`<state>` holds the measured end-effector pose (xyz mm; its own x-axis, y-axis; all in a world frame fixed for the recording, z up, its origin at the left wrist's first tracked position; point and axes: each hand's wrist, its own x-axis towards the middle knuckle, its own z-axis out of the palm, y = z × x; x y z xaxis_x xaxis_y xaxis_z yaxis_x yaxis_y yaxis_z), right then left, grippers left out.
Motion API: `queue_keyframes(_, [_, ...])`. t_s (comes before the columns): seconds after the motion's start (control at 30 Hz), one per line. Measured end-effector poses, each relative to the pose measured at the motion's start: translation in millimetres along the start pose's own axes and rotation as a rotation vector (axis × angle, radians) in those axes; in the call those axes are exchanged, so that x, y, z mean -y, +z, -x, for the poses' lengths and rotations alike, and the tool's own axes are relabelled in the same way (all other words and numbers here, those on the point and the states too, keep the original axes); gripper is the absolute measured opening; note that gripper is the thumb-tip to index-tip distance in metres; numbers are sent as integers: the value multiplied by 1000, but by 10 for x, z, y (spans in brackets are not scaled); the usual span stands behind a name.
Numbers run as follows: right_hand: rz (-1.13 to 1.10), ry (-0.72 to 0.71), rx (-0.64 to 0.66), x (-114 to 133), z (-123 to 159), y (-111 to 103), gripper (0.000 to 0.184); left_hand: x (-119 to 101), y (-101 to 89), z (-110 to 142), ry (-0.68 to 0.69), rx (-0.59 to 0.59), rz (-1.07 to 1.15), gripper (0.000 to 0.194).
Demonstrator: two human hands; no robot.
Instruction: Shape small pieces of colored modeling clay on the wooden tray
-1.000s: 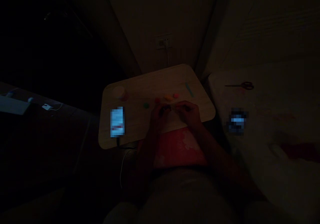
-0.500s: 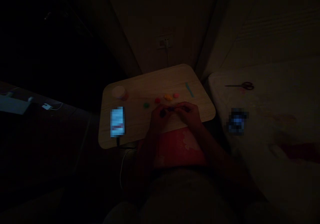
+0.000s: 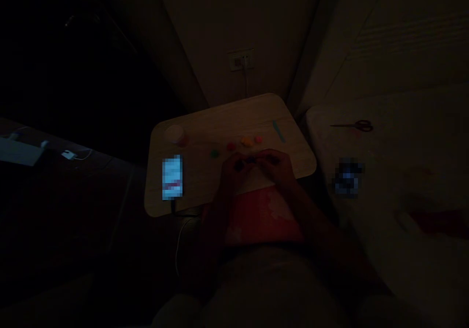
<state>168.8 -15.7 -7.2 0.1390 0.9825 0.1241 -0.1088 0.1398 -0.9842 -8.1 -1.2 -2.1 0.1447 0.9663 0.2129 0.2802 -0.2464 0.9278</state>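
Note:
My left hand (image 3: 234, 168) and my right hand (image 3: 277, 166) meet over the front of a small wooden table (image 3: 198, 172). Both have their fingers closed on a small dark lump (image 3: 251, 160) between the fingertips; in this dim light its colour and exact kind are hard to make out. Just beyond my hands lie a green lump (image 3: 214, 153), a red lump (image 3: 230, 146), a yellow-orange lump (image 3: 246, 141) and a pink lump (image 3: 258, 139), like modelling clay. A thin blue strip (image 3: 279, 131) rests to their right.
At the table's left stand a pale-lidded tub (image 3: 175, 134) and a lit phone (image 3: 172, 177) with a cable. Scissors (image 3: 353, 125) and a blurred dark object (image 3: 347, 177) lie on the pale surface to the right. A wall socket (image 3: 241, 60) is behind the table.
My hands stay in nearly the same place, with only slight finger movement around the dark lump. The view has dimmed a little.

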Motion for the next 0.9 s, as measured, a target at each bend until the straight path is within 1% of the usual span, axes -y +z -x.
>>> queue_keyframes(0.17, [50,-26,22,-14,-3,5,16,13,0,0,-5,2,4,18])
queue_keyframes(0.4, [134,-118,72,-64,-25,-22,12,40,-10,-1,11,-2,-25,19])
queue_keyframes(0.5, [106,-99,75,-57,-29,-25,13,47,-11,-6,54,-3,-33,18])
queue_keyframes(0.57, [43,-65,43,-51,-26,-23,15,60,-5,-12,101,-9,-50,15])
queue_keyframes(0.63, [-45,-28,0,-52,-24,-20,17,75,5,-18,152,-34,-95,12])
queue_keyframes(0.7, [-101,-7,-24,-60,-25,-17,19,86,19,-18,202,-64,-161,14])
queue_keyframes(0.8, [-71,1,-24,-79,-31,-17,21,88,44,0,236,-65,-287,15])
queue_keyframes(0.9, [-19,5,-23,-97,-38,-22,21,77,71,25,211,-30,-413,13])
